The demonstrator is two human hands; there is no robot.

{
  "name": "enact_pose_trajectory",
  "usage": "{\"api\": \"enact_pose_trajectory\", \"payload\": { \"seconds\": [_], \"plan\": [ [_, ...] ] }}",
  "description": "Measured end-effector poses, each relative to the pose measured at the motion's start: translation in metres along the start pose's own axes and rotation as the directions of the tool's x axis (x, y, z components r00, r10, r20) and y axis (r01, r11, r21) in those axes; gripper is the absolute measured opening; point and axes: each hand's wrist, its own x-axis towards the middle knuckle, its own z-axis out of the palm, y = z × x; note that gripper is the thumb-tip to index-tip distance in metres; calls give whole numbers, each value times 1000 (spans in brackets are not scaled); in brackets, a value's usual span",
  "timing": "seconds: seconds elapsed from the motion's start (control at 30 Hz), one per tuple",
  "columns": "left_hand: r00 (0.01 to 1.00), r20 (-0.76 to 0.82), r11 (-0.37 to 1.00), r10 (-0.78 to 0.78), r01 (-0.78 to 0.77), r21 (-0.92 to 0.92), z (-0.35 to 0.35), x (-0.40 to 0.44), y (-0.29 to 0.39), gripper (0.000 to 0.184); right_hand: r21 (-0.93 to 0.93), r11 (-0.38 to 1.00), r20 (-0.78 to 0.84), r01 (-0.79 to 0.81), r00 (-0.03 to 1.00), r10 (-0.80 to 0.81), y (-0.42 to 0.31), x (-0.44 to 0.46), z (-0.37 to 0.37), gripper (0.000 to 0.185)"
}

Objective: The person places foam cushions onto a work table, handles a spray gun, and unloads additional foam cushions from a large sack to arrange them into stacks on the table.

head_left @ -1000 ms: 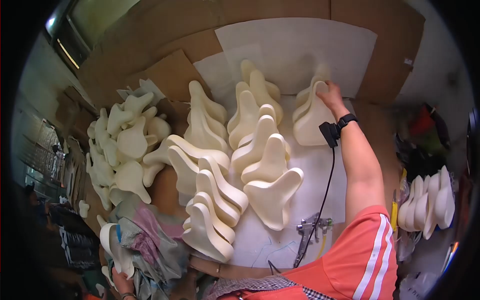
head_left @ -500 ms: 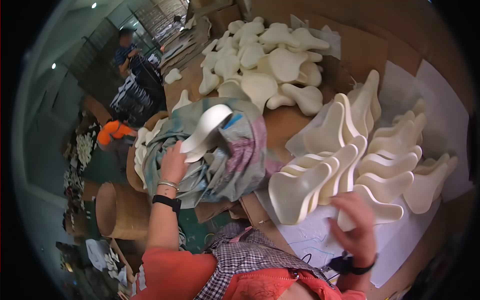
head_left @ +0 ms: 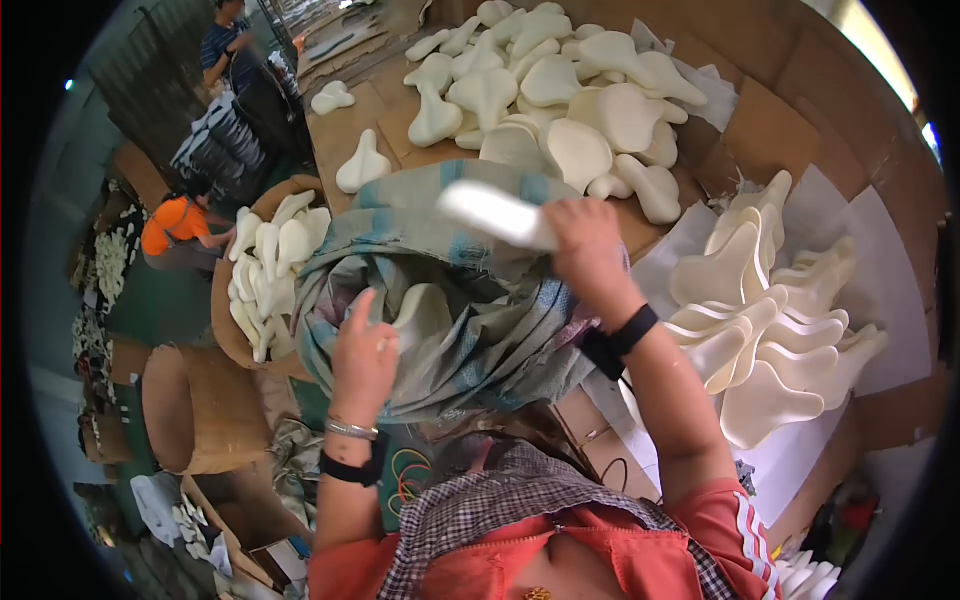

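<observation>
Right hand (head_left: 590, 245): grip closed on one end of a pale piece (head_left: 497, 213), raised above the sack (head_left: 425, 195); piece motion-blurred. Left hand (head_left: 364, 360): fingers apart, nothing seen in grip, over sack mouth. Sack hides bench's (head_left: 385, 112) near left corner; one cream piece (head_left: 424, 315) inside, partly under folds, depth unreadable. Brown bin (head_left: 228, 325) beside it, full of pieces. Loose heap (head_left: 552, 80) along far edge; nested rows (head_left: 765, 325) toward right edge, partly behind right forearm.

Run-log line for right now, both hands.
right hand: holds white piece | left hand: open, above sack | sack: mouth open, pale piece inside
</observation>
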Motion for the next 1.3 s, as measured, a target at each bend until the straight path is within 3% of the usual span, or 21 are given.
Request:
{"api": "enact_pose_trajectory", "payload": {
  "seconds": [0.03, 0.07, 0.13, 0.2, 0.23, 0.3, 0.33, 0.37, 0.47, 0.53, 0.6, 0.67, 0.7, 0.77, 0.8, 0.87, 0.93, 1.0, 1.03, 1.17, 1.3],
  "plan": [
    [963, 135, 961, -235, 251, -115, -2, -1, -25, 11, 51, 996, -40, -66, 997, 68, 10, 3, -4, 33],
    [962, 143, 961, -232, 250, -120, 7, -10, -60, 11, 104, 985, -85, -136, 986, 145, 16, 3, -7, 35],
    [801, 368, 786, -472, 571, -237, 50, -28, -132, 25, 173, 964, -125, -202, 966, 225, 29, -9, -3, 37],
    [765, 400, 811, -505, 579, -82, 95, -55, -172, 38, 185, 935, -78, -302, 944, 320, 20, -27, -11, 36],
    [737, 458, 831, -498, 557, 7, 103, -62, -172, 45, 281, 904, -154, -323, 914, 375, 16, -39, -15, 37],
    [799, 416, 900, -433, 405, 159, 117, -78, -170, 49, 415, 826, -184, -381, 854, 487, 6, -70, -37, 35],
    [785, 433, 893, -442, 431, 131, 138, -96, -192, 52, 709, 585, -122, -393, 749, 651, 2, -96, -39, 32],
    [791, 444, 893, -421, 447, 52, 149, -106, -201, 50, 627, 582, -95, -517, 691, 716, -7, -120, -57, 30],
    [767, 569, 945, -297, 321, 61, 176, -111, -238, 43, 763, 339, 135, -551, 649, 749, -24, -180, -117, 30],
    [721, 611, 926, -328, 372, 58, 181, -101, -228, 41, 634, 437, 183, -638, 673, 717, -26, -221, -154, 34],
    [712, 586, 903, -387, 420, 87, 177, -103, -231, 39, 576, 393, 237, -717, 607, 759, -21, -278, -176, 37],
    [697, 572, 884, -433, 453, 117, 172, -104, -220, 38, 613, 193, 267, -766, 432, 862, -16, -329, -191, 36],
    [721, 520, 872, -458, 477, 107, 176, -107, -214, 38, 619, 189, 276, -762, 437, 856, -8, -358, -192, 36],
    [772, 412, 872, -484, 467, 149, 180, -110, -196, 35, 645, 73, 159, -760, 228, 961, 16, -417, -184, 36],
    [773, 407, 871, -487, 466, 157, 179, -110, -184, 35, 650, 67, 166, -757, 227, 960, 29, -435, -179, 36],
    [817, 355, 890, -454, 397, 226, 174, -113, -163, 32, 584, 21, 96, -811, 94, 991, 57, -461, -175, 36],
    [856, 275, 897, -437, 392, 203, 169, -114, -142, 26, 648, 17, 109, -761, 115, 987, 71, -466, -185, 37],
    [795, 401, 886, -455, 451, 110, 157, -112, -120, 23, 692, 11, 162, -722, 171, 972, 79, -473, -198, 38],
    [831, 377, 910, -409, 402, 102, 156, -115, -118, 22, 709, 13, 166, -705, 185, 968, 80, -477, -202, 38],
    [828, 351, 899, -437, 402, 172, 157, -129, -115, 25, 671, 109, 106, -733, 241, 965, 87, -498, -179, 37],
    [852, 293, 901, -434, 412, 135, 148, -141, -88, 26, 752, 76, 109, -655, 237, 965, 93, -514, -194, 37]
  ]
}}
